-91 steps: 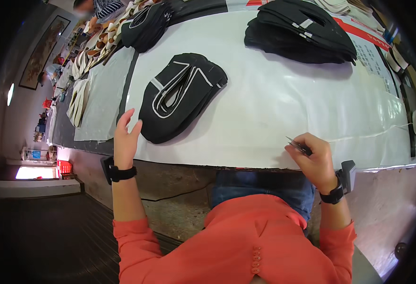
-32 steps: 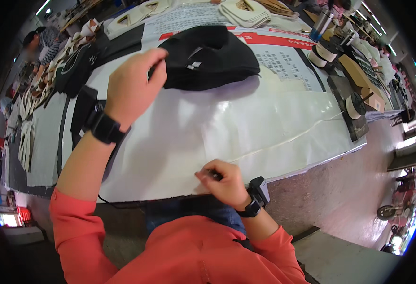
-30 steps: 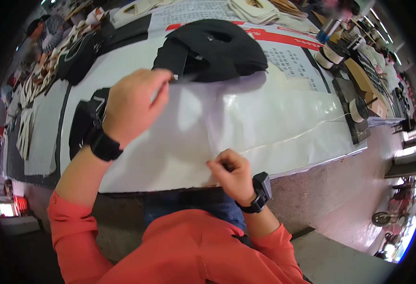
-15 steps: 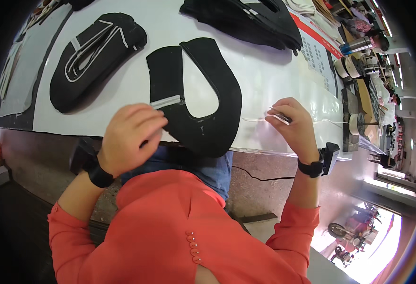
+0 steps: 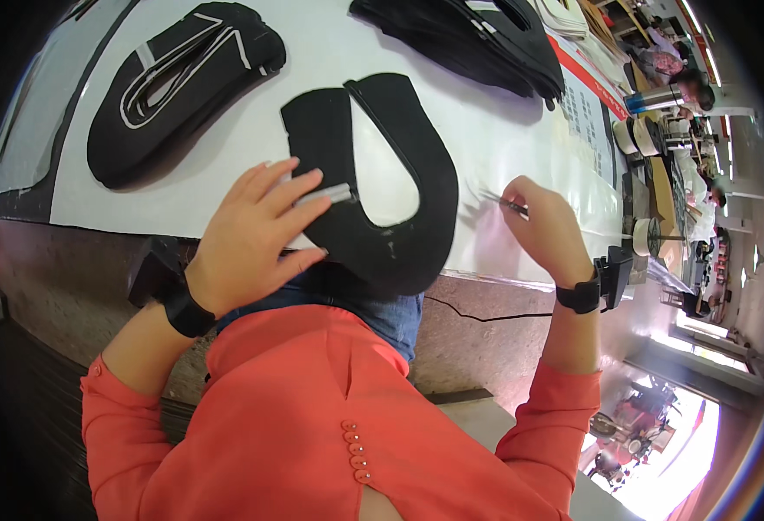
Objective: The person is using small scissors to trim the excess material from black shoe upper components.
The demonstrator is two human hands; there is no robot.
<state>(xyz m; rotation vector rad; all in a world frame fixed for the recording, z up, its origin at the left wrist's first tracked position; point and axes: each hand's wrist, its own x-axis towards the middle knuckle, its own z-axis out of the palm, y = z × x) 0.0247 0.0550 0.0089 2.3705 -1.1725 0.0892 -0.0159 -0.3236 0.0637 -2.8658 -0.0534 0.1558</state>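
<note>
A black U-shaped fabric piece (image 5: pixel 425 174) lies on the white table in front of me, its rounded end overhanging the near edge. A short whitish strip (image 5: pixel 334 194) crosses its left arm. My left hand (image 5: pixel 258 221) is open, fingers spread over that left edge, with the fingertips at the strip. To the right of the piece, my right hand (image 5: pixel 545 227) is closed around small metal snips (image 5: pixel 510 204), whose thin tips point left, apart from the fabric. Most of the tool is hidden in the fingers.
A stack of black pieces with white lines (image 5: pixel 182 95) lies at the far left. More black pieces (image 5: pixel 477 43) are heaped at the back. White spools (image 5: pixel 645 236) stand along the right side, near a metal bottle (image 5: pixel 655 100). The table's front edge (image 5: pixel 121 233) runs before me.
My left hand has moved forward and right onto the black piece, its fingers spreading. My right hand has turned, bringing the snips' tips further out of the fingers.
</note>
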